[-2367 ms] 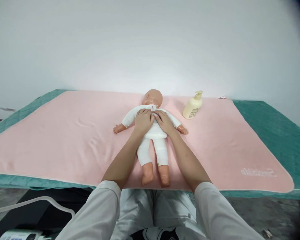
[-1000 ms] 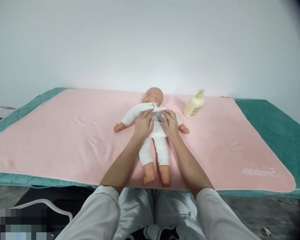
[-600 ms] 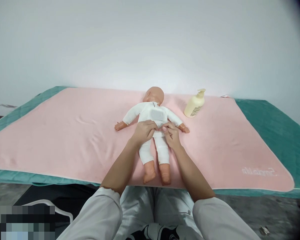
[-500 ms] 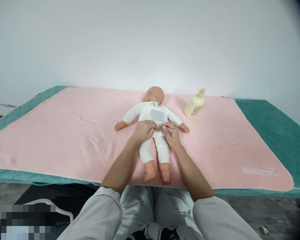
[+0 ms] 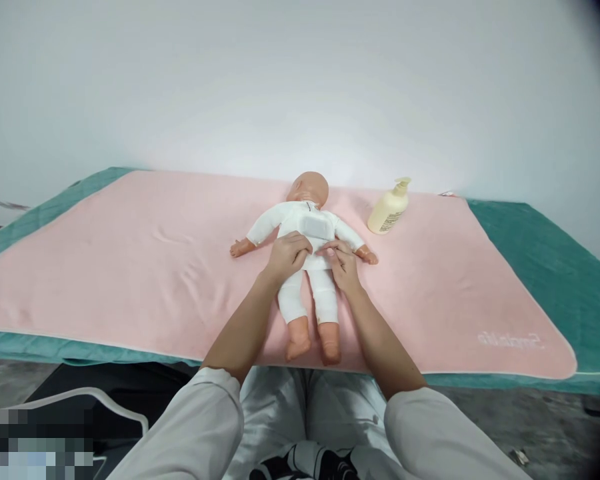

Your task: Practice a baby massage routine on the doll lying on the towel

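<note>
Currently listed, by item:

- 1 x baby doll, soft white-clothed body, orange-tan plastic head, hands & feet (image 5: 300, 309). Loc.: lying approx. centre of the pink cloth, head at far side, feet near front edge; arms spread, legs slightly apart. Face n/v.
- 1 x white rectangular panel, rounded corners (image 5: 315, 227). Loc.: on doll's upper torso, just beyond the fingers.
- L hand (image 5: 287, 256): bare, fingers bent & close tog., tips at doll's mid-torso. Whether fabric is pinched: can't tell.
- R hand (image 5: 343, 264): bare, narrow, index reaching inward, other fingers part-curled, at opp. side of torso. Grip, if any: can't tell. Hands apart, fingertips near each other.
- 1 x pale-yellow plastic pump bottle, dark print (n/legible) (image 5: 387, 212). Loc.: on the pink cloth, R of doll, near its outstretched arm but apart.
- 1 x pink soft cloth, pale lettering at near R corner (image 5: 130, 267); some wrinkles L of doll. Under it, 1 x green quilted cover (image 5: 555, 267).

Risks (judged): uneven push, one hand vs. the other, could twist or slide the light doll; a catch of fingertips on the panel's edge could shift it, if loose; dragging could ruck the pink cloth; a wide R-hand sweep could tip the bottle.
</note>
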